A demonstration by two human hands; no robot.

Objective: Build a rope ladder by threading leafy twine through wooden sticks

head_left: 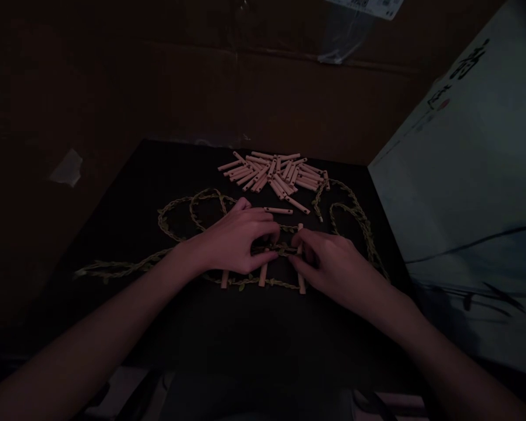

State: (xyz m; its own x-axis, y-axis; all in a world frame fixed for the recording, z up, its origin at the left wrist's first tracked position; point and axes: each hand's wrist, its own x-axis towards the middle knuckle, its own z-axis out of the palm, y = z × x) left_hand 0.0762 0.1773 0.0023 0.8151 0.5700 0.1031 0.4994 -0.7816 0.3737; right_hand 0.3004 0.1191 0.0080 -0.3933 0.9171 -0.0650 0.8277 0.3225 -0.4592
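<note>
A small rope ladder lies before me, its short wooden rungs strung on leafy braided green rope. Three rungs show: a left rung (225, 279), a middle rung (263, 273) and a right rung (302, 283). My left hand (244, 237) is over the left and middle rungs, its thumb and forefinger closed on the leafy rope (284, 250) that runs between the rungs. Beside the right rung, my right hand (335, 257) is closed too, fingertips on that rope and against the rung. The palms hide parts of the rungs and rope.
A heap of wooden sticks with holed ends (276, 172) lies at the back of the black table (228, 333). One loose stick (278, 210) is nearer. Rope loops spread left (160, 219) and right (363, 225). Cardboard (166, 93) stands behind, a painted white panel (473, 175) at right.
</note>
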